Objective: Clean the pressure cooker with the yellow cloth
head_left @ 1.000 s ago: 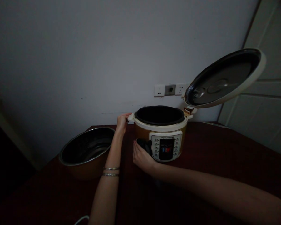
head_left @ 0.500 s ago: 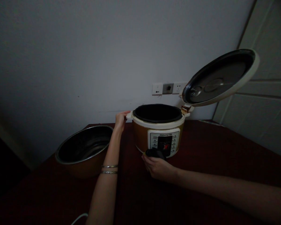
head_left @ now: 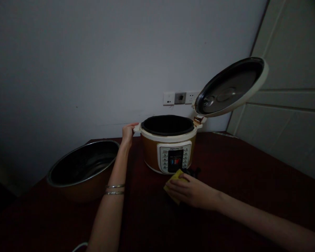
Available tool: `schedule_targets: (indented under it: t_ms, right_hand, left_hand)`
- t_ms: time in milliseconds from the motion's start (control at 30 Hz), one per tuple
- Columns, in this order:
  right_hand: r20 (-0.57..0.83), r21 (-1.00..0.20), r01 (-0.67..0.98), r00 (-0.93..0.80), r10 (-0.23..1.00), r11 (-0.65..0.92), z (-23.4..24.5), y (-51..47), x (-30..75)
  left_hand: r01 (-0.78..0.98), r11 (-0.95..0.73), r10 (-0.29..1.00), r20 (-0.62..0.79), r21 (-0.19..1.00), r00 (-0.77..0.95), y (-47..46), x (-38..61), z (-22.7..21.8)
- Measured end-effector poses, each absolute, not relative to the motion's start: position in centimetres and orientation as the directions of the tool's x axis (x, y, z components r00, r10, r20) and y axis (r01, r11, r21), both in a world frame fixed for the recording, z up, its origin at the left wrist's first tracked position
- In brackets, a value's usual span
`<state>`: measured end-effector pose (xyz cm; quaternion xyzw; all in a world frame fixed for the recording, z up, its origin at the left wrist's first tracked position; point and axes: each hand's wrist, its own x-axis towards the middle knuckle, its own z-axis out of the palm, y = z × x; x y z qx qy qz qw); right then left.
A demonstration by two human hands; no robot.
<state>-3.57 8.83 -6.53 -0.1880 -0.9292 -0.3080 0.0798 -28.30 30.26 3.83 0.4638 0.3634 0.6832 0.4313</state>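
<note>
A rice cooker with a gold-brown body and cream rim stands with its front panel towards me. Its lid is raised, tilted up on the hinge at the right. My left hand has its fingers closed round the cream side handle. Low in front of the cooker, my right hand presses a yellow cloth under its fingers, close to the tabletop. Something dark and floppy shows behind that hand; whether it is part of the cloth I cannot tell.
A large inner pot sits on the dark red table to the left, beside my left forearm. Wall sockets are behind the cooker. A pale door or panel stands at the right. A white cord shows at the bottom edge.
My right hand has moved down from the cooker's front panel, and the cloth's yellow side now shows. The left hand keeps its hold. The whole view has shifted, so things appear further left.
</note>
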Motion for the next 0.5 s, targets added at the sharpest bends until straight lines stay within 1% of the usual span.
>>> schedule_targets:
  t_ms: [67,133,233,300,367,400,433,500]
  right_hand:
    - [0.373,0.409,0.525,-0.842,0.389,0.746,-6.6,7.7,-2.2]
    - [0.493,0.25,0.659,-0.717,0.493,0.709,-7.1,7.1,-0.4]
    - [0.659,-0.038,0.808,-0.422,0.622,0.588,-8.0,7.1,2.6]
    - [0.706,-0.247,0.836,-0.191,0.682,0.49,-8.3,7.8,4.6]
    - [0.677,-0.439,0.808,0.01,0.736,0.393,-8.2,8.9,6.4]
    - [0.633,-0.532,0.772,0.09,0.769,0.348,-8.1,9.5,7.2]
    - [0.571,-0.625,0.721,0.16,0.806,0.299,-7.9,10.2,7.8]
    - [0.4,-0.792,0.583,0.277,0.873,0.178,-7.5,11.5,8.7]
  left_hand:
    - [-0.23,-0.377,0.916,0.324,0.897,-0.236,30.3,-28.1,3.8]
    - [-0.221,-0.367,0.912,0.304,0.903,-0.274,30.2,-28.0,3.9]
    - [-0.211,-0.344,0.913,0.273,0.915,-0.303,29.9,-27.9,4.2]
    - [-0.174,-0.346,0.9,0.274,0.922,-0.339,29.5,-28.0,4.6]
    - [-0.123,-0.38,0.862,0.303,0.917,-0.407,28.9,-28.2,5.4]
    - [-0.088,-0.434,0.822,0.354,0.896,-0.447,28.3,-28.2,5.9]
    - [-0.05,-0.503,0.768,0.42,0.863,-0.484,27.7,-28.2,6.5]
    - [0.031,-0.652,0.63,0.564,0.758,-0.534,25.7,-27.6,7.8]
